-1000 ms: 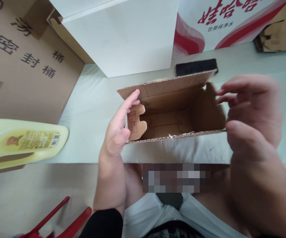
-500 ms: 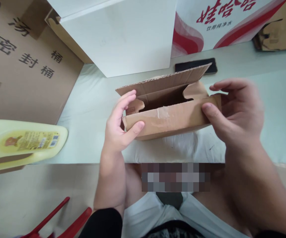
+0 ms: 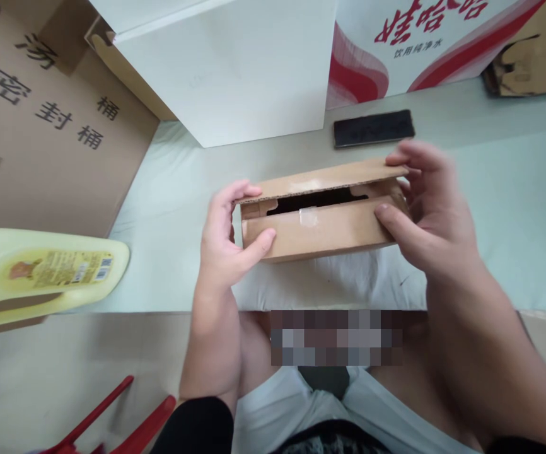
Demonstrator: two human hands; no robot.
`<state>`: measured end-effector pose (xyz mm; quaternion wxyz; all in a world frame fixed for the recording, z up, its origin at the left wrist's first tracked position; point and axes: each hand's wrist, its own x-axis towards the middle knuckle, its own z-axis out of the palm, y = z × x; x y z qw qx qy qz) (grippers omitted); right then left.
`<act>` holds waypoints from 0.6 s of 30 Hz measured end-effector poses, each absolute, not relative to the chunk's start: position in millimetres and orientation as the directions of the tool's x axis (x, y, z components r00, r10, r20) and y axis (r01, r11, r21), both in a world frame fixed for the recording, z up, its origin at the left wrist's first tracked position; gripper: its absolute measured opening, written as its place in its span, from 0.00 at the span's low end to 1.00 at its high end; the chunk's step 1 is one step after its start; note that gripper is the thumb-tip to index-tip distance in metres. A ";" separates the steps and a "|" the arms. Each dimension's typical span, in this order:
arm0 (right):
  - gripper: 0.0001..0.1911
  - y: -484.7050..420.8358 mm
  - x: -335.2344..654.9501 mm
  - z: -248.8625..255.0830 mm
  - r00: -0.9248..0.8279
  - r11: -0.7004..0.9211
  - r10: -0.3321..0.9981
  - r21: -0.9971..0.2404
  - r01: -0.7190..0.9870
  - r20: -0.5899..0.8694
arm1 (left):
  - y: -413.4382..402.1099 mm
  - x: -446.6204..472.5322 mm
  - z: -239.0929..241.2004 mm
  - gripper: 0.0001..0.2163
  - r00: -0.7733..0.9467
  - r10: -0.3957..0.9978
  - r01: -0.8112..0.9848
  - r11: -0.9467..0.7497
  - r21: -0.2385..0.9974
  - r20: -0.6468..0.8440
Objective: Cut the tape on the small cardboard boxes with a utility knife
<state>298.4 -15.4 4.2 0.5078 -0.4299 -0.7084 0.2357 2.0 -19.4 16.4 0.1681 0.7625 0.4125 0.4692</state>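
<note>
While both hands are around it, the small cardboard box (image 3: 325, 233) sits over the near part of the cloth-covered table (image 3: 173, 189), just in front of the dark phone (image 3: 372, 128); from where I stand I can't tell whether its base presses fully on the cloth. The left hand (image 3: 228, 230) holds the left end, thumb flat on the front panel, fingers wrapped behind with their tips at the corner of the top flap (image 3: 330, 174). The right hand (image 3: 424, 198) spans the other end more widely, thumb on the front panel and fingertips over the flap's right corner. Between flap and front a dark slot shows, and what may lie inside I can't make out.

I'd judge the box light, being thin corrugated board, and stiff along its folds, though the broad panels would probably bow under a hard squeeze. Dry card should not slip much; the shiny patch of tape (image 3: 307, 216) looks slicker, and pulling there might tear the surface. The ends and corners seem the best places to hold, with soft thumbs in front and the flap guided evenly by both corners, lest it crease askew.
</note>
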 end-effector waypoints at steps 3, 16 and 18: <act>0.17 -16.7 298.2 9.2 -0.095 0.476 0.864 -0.740 0.475 0.495 | -19.2 3.3 21.9 0.10 0.264 0.786 0.517 -0.605 0.606 0.560; 0.13 -18.2 297.4 9.5 -0.073 0.437 0.888 -0.782 0.445 0.455 | -42.2 13.5 46.2 0.18 0.405 0.820 0.692 -0.564 0.451 0.405; 0.14 -17.7 297.9 9.3 -0.083 0.442 0.886 -0.780 0.442 0.455 | -44.0 15.5 45.5 0.30 0.473 0.811 0.705 -0.583 0.405 0.344</act>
